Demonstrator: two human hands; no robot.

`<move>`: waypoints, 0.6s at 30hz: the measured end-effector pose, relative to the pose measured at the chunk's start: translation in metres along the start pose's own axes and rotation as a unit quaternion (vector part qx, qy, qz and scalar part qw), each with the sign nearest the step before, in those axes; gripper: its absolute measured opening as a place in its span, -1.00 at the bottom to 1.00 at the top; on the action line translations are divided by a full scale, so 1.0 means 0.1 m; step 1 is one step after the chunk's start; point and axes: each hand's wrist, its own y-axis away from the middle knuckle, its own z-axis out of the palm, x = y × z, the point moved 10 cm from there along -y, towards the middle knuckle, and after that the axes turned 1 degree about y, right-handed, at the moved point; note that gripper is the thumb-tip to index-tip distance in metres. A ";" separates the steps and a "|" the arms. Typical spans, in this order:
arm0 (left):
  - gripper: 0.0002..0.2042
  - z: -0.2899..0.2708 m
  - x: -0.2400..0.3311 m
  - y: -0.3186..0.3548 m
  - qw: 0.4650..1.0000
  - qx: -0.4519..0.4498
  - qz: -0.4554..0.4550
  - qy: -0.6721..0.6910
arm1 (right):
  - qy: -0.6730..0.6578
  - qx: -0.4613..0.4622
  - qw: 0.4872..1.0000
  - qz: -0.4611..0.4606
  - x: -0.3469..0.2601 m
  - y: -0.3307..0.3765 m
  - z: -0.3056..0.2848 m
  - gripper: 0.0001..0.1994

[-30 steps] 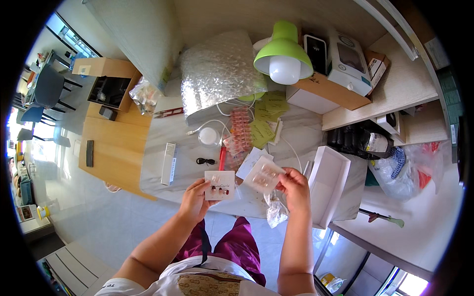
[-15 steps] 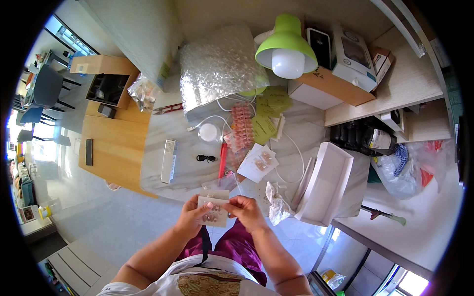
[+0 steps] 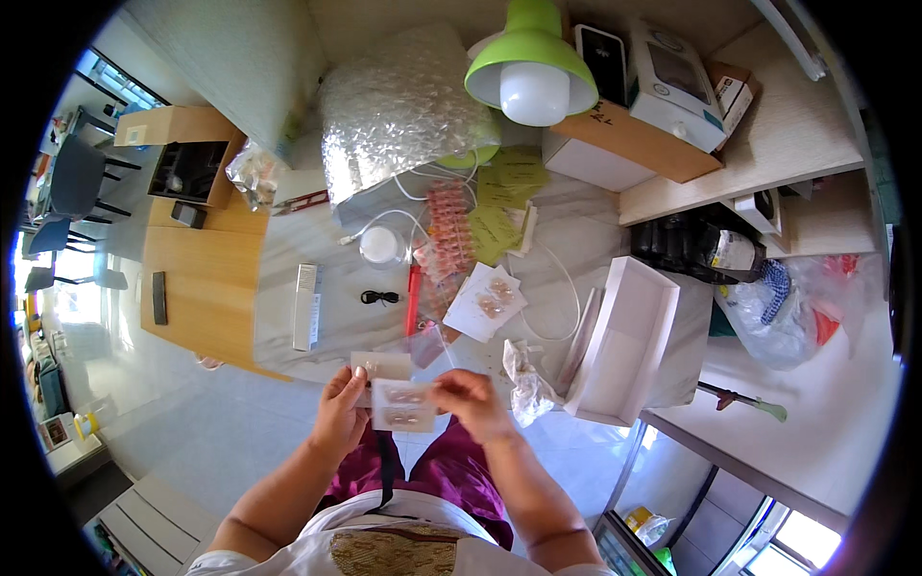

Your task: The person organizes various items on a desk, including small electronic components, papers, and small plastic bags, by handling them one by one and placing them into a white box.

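L hand point(image 3: 334, 408) pinching rear card point(image 3: 384, 364) nr its L edge | R hand point(image 3: 471, 398), blurred, pinching front card point(image 3: 403, 406) by R edge | front card betw hands, overlaps rear card's lower edge, near-square, no clear long axis; L contact w/ it: can't tell | print on slim white box point(image 3: 305, 307), marks on green slips point(image 3: 494, 233): too small to read

The front card point(image 3: 402, 406) partly hides the rear card point(image 3: 383, 365).
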 end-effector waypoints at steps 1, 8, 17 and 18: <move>-0.75 -0.01 0.06 0.00 1.000 0.016 0.010 0.008 | 0.024 0.027 0.999 -0.015 -0.06 0.03 -0.20 -0.89; -0.84 0.17 0.30 -0.13 0.998 0.051 0.043 -0.014 | 0.324 0.237 0.915 -0.021 -0.19 0.08 -1.45 -0.81; -0.78 0.39 0.11 -0.21 0.998 0.051 0.017 -0.032 | 0.525 0.388 0.757 -0.015 -0.66 0.16 -1.61 -0.84; -0.77 0.42 0.08 -0.22 0.998 0.049 0.011 -0.033 | 0.521 0.384 0.762 -0.001 -0.57 0.12 -1.68 -0.85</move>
